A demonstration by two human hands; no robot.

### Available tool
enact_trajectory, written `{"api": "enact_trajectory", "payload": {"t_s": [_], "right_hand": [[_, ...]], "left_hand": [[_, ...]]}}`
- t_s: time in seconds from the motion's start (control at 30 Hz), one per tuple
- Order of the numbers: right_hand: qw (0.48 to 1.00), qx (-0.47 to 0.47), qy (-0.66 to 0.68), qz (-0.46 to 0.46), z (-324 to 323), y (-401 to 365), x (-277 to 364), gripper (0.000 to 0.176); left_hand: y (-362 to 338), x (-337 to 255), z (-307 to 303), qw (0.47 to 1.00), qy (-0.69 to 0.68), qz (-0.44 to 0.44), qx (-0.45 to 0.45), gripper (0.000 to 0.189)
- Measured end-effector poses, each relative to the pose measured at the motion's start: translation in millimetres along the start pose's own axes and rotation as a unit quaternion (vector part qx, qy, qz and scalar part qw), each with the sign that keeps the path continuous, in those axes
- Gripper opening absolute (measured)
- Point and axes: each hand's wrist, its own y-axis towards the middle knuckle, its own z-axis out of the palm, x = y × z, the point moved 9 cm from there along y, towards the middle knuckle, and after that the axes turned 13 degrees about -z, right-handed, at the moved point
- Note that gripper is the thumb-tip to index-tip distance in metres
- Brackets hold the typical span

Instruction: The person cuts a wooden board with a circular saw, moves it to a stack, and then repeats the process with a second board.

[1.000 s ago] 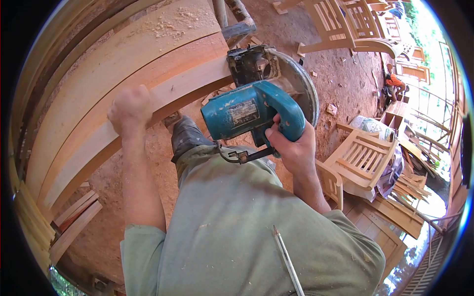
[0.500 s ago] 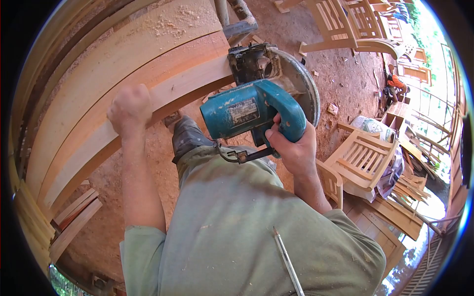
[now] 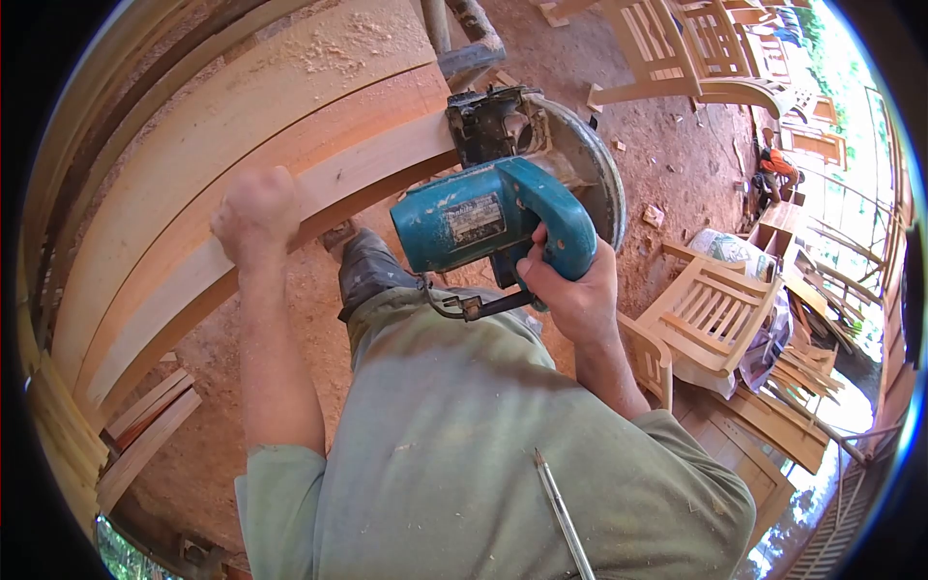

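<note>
My right hand (image 3: 574,290) is wrapped around the rear handle of a teal circular saw (image 3: 449,220). The saw's dusty base and rounded guard sit at the right end of a long wooden board (image 3: 372,166). To the left, my left hand (image 3: 256,215) is closed in a fist shape over that board, knuckles up. Its fingertips are hidden beneath the hand. Wider planks (image 3: 208,155) lie alongside the board, with sawdust (image 3: 348,43) scattered at their far end.
A wooden chair (image 3: 710,309) stands on the right, near stacked timber (image 3: 807,362). More chair frames (image 3: 667,48) stand at the upper right, and a person in orange (image 3: 776,164) bends down beyond. Offcuts (image 3: 150,435) lie at lower left. A pencil-like stick (image 3: 564,517) rests against my shirt.
The saw's body and my right hand have shifted very slightly to the left. My left hand stays on the board almost unmoved.
</note>
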Motion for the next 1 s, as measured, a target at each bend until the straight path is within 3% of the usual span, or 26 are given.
{"api": "enact_trajectory", "payload": {"t_s": [0.17, 1.0], "right_hand": [[1.0, 0.014, -0.008, -0.007, -1, 2, -1, 0.022], [0.999, 0.018, 0.028, 0.011, -3, 1, -7, 0.028]], "left_hand": [[-6, -8, 3, 0.999, 0.014, -0.031, 0.005, 0.043], [-7, -8, 3, 1.0, 0.011, -0.016, -0.013, 0.041]]}}
